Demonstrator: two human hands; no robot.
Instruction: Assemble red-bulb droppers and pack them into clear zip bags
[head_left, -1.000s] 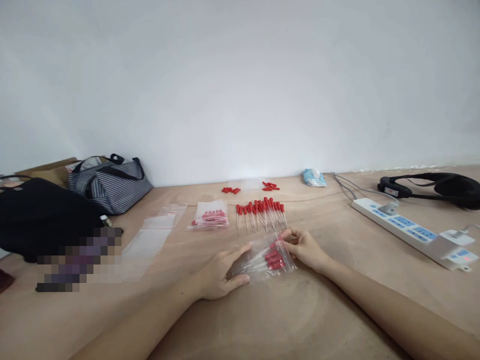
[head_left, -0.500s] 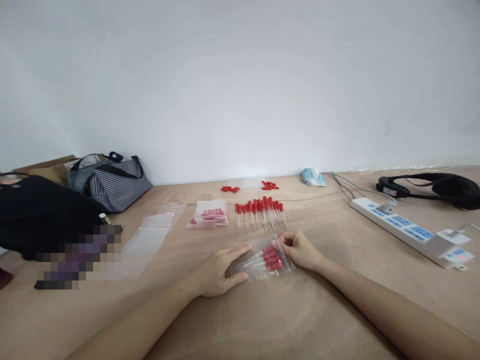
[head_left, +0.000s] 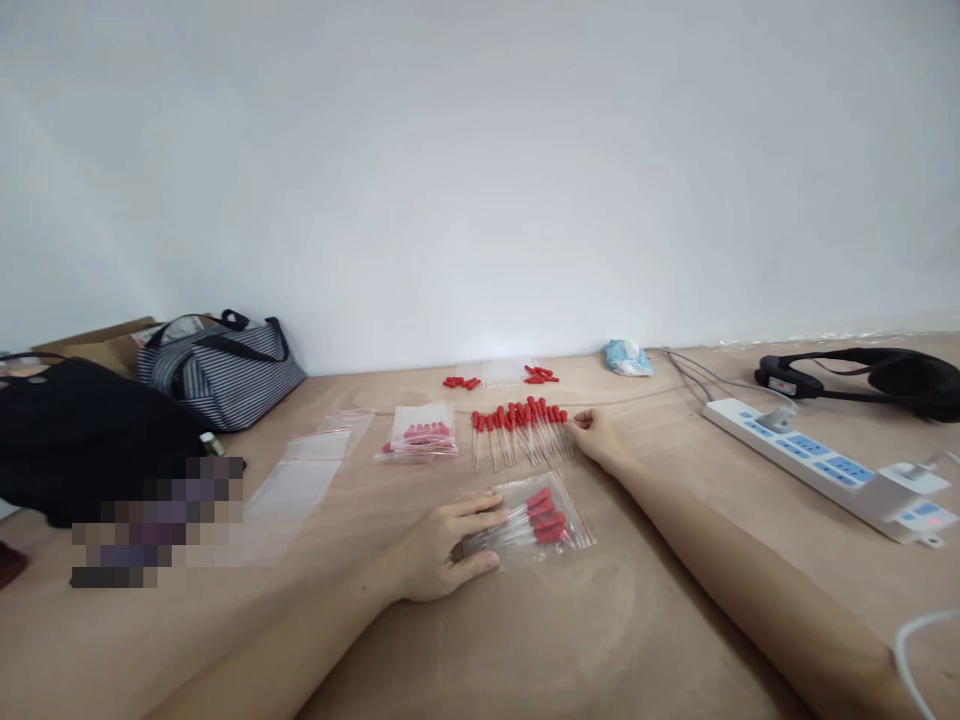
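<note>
A clear zip bag [head_left: 517,530] with several red-bulbed glass droppers [head_left: 546,518] inside lies on the table in front of me. My left hand [head_left: 446,540] grips its left end, thumb on the near side and fingers on the far side. Beyond the bag, more droppers [head_left: 517,420] lie in a row, red bulbs toward the wall. At the right end of that row, my right hand [head_left: 596,437] pinches the red bulb of the outermost dropper [head_left: 564,416] between thumb and fingertips. The bag's right end now lies free of my right hand.
Filled zip bags [head_left: 420,437] are stacked left of the row; flat zip bags [head_left: 307,470] lie farther left. Loose red bulbs [head_left: 461,382] and glass tubes [head_left: 504,373] sit by the wall. A power strip [head_left: 817,460], headset [head_left: 862,380], tissue pack [head_left: 628,357] and striped bag [head_left: 232,375] stand around.
My right hand has let go of the zip bag's opening and moved away from me to the right end of the dropper row. My left hand stays at the bag.
</note>
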